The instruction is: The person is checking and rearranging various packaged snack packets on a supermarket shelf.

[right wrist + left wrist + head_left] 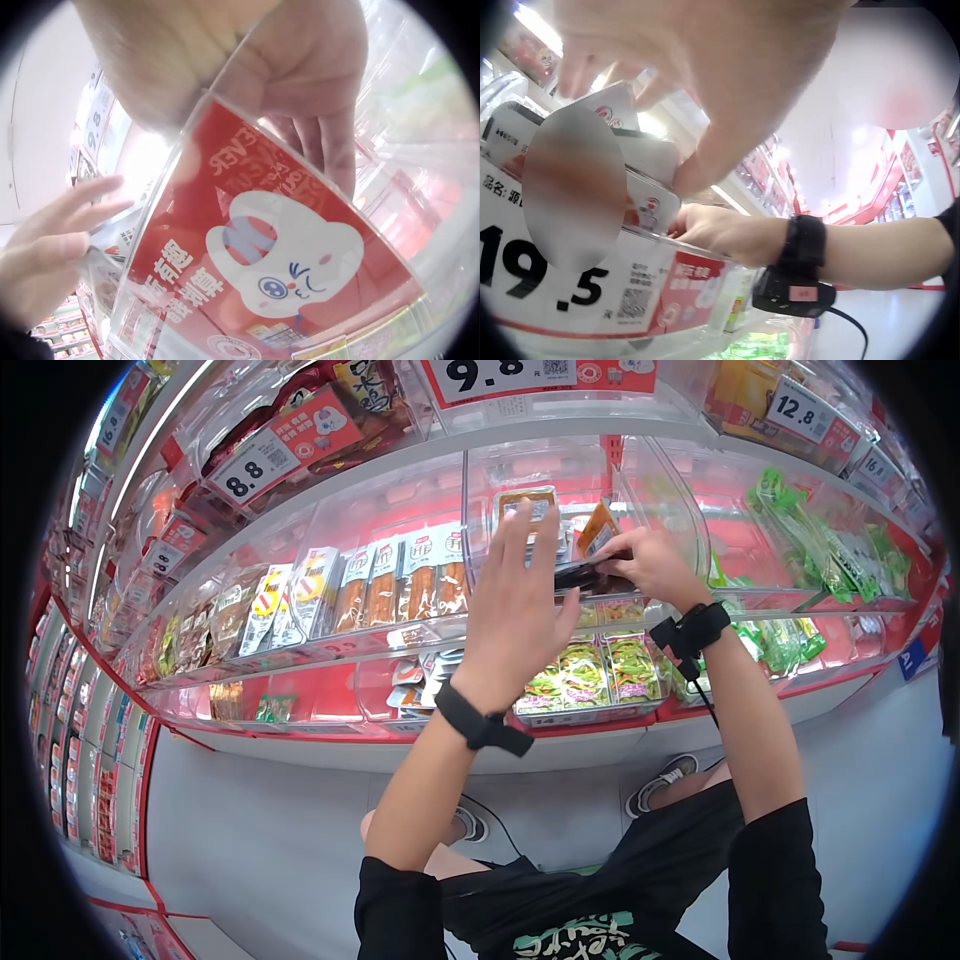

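Note:
At the middle shelf, my left hand [510, 605] reaches over a clear bin with its fingers extended. In the left wrist view its thumb lies close to the upper edges of several white-topped packets [649, 154]. My right hand [650, 565] is just to the right, thumb and fingers pinching the edge of a dark flat packet [578, 575]. Behind it an orange-brown packet [598, 528] leans in the bin. Another pack [527, 505] stands behind the left fingers. In the right wrist view, the right hand's grip is hidden behind a red price card [277, 247].
Clear dividers and a front lip [400, 635] bound the bins. Sausage-like packs [385, 580] stand to the left, green packs [830, 545] to the right. Green-and-white packs [580, 678] sit on the lower shelf. Overhead, a shelf edge carries a price sign [540, 378].

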`<state>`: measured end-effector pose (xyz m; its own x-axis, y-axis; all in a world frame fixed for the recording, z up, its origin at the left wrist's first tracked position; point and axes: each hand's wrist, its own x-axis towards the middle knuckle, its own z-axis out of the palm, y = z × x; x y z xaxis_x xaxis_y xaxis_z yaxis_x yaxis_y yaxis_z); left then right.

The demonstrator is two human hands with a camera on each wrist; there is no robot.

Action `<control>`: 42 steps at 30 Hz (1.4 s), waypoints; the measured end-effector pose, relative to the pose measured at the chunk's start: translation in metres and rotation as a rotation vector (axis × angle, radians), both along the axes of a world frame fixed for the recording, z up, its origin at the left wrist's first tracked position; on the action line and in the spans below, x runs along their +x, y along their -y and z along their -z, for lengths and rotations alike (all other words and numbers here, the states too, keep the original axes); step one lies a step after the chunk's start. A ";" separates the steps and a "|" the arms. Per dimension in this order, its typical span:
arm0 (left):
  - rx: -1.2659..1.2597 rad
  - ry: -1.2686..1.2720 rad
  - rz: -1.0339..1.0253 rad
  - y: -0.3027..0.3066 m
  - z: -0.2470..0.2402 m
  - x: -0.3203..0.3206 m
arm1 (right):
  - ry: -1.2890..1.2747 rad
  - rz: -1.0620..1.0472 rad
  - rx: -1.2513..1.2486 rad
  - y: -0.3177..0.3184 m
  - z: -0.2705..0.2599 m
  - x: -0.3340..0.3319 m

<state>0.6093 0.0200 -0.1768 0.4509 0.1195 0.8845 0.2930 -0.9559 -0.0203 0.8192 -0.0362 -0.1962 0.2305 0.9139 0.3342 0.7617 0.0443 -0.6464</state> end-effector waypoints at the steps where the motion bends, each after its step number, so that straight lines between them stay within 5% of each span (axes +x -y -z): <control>1: -0.113 -0.078 -0.025 -0.005 -0.002 0.006 | -0.013 0.005 0.017 0.003 -0.003 -0.003; 5: -0.832 -0.612 0.194 -0.028 -0.022 0.003 | -0.139 -0.036 0.175 0.000 0.008 0.002; 9: -0.627 -0.502 0.195 -0.042 -0.002 -0.002 | -0.099 -0.017 0.248 -0.002 0.008 0.001; 22: -0.737 -0.484 0.164 -0.031 -0.008 -0.003 | 0.047 0.203 0.349 0.002 0.006 0.000; 29: -0.508 -0.258 0.067 -0.026 0.017 0.010 | 0.136 0.434 0.537 0.000 0.009 -0.006; 33: -0.736 -0.063 0.180 -0.013 -0.002 -0.003 | 0.144 0.471 0.544 -0.001 0.008 -0.007; 36: -0.618 0.243 0.215 -0.017 0.000 -0.004 | 0.095 0.503 0.509 0.000 0.006 -0.009; 42: -0.553 0.348 0.147 -0.015 0.005 -0.001 | 0.145 0.490 0.491 0.000 0.006 -0.009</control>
